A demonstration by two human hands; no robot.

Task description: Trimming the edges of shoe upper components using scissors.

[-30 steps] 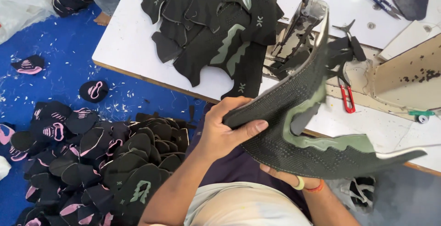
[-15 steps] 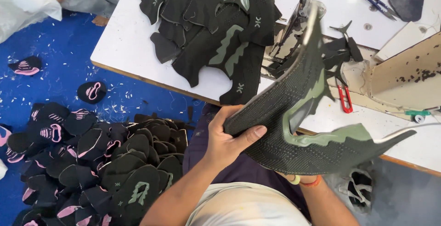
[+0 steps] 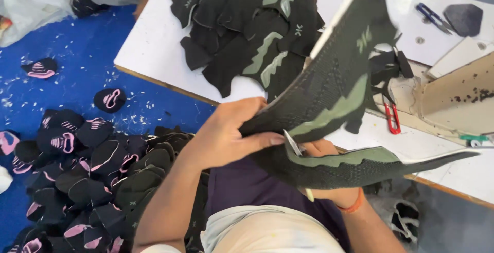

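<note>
1. Since the earlier frame, the dark knitted shoe upper [image 3: 334,93] had tilted steeper, its far end raised over the surface [image 3: 154,47]; both hands had stayed on it.
2. Left hand [image 3: 231,134] was closed on the upper's near edge, thumb on top and fingers [image 3: 247,110] wrapped over, seemingly to keep the folded piece taut and open.
3. Right hand [image 3: 329,181] sat under the lower flap [image 3: 360,163], mostly hidden; fingers looked curled on a small pale-tipped tool [image 3: 294,145] poking out at the fold, grip not fully visible.
4. Upper was held in the air above the lap, off the surface, probably for a close look at the seam.
5. Stack of matching dark-and-green uppers [image 3: 257,32] lay on the surface, within reach.
6. Red snips [image 3: 392,118] and blue scissors [image 3: 431,17] lay on the surface to the right.
7. Heap of black-and-pink pieces [image 3: 82,165] sat on the blue floor [image 3: 77,68], left of the person.
</note>
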